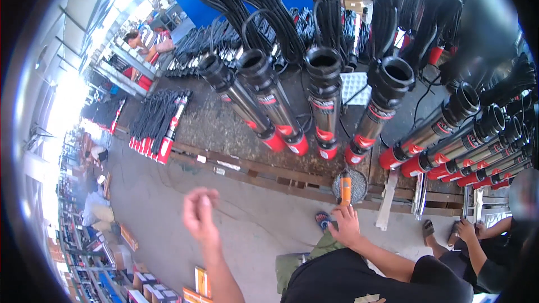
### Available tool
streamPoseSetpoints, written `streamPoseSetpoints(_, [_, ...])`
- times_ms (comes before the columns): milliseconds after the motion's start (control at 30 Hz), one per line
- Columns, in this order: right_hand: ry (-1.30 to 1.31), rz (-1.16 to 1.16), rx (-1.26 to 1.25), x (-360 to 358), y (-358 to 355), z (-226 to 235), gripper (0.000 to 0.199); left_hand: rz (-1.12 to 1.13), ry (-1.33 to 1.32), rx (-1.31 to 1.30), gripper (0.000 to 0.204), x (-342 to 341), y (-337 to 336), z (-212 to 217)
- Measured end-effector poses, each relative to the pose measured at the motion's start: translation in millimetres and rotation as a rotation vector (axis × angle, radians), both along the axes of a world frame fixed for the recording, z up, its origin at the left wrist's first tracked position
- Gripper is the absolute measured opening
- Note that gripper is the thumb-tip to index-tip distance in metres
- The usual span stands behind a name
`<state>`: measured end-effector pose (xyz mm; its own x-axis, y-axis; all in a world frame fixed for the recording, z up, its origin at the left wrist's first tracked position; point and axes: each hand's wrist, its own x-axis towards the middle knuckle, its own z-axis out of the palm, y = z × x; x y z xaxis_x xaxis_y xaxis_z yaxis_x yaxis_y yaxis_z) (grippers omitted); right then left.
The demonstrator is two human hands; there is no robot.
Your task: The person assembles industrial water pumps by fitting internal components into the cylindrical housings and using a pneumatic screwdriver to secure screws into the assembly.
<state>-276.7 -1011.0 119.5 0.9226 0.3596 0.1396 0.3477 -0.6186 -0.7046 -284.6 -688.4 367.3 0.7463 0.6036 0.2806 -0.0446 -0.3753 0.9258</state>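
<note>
My right hand [346,225] reaches down to the floor with fingers spread. Its fingertips touch the lower end of an orange hand tool [345,188]. The tool lies on a round grey mesh disc [357,182] at the edge of a wooden pallet [264,173]. My left hand [200,213] is raised in the air over the concrete floor, blurred. Its fingers are bunched together with nothing in them. Behind the tool stand tall steel pumps [324,106] with red bases and black tops. Black cable coils [264,5] hang above them.
Another person [483,255] crouches at the right with hands by sandalled feet. More pumps [449,146] line the pallet on the right. A bundle of red-ended pumps [160,126] lies at the left. Boxes [143,278] and shelves run along the lower left. People sit at the far left.
</note>
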Motion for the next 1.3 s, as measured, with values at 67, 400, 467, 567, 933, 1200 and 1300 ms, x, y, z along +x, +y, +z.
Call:
streamPoseSetpoints(67, [-0.061,0.009,-0.075,7,25,-1,0.031,-0.089,-0.204,0.205,0.016,63,32,53])
streamPoseSetpoints(400, [-0.256,-0.036,-0.027,92,205,46,0.016,-0.922,-0.241,0.402,0.024,294,125,89])
streamPoseSetpoints(467, [-0.276,-0.135,-0.011,110,240,75,0.016,-0.975,-0.411,0.318,0.025,298,125,76])
streamPoseSetpoints(567, [-0.225,-0.392,0.286,140,307,134,0.017,-0.846,-0.515,0.153,0.019,241,154,66])
streamPoseSetpoints(933, [-0.731,-1.086,0.066,442,408,249,0.097,-0.84,-0.71,-0.114,0.013,155,269,27])
streamPoseSetpoints(1200, [-0.803,-0.87,0.531,392,411,332,0.046,-1.27,-0.606,-0.083,0.02,128,310,36])
streamPoseSetpoints(1300, [-0.857,-0.439,0.054,368,383,341,0.04,-1.228,-0.62,-0.194,0.019,130,305,24])
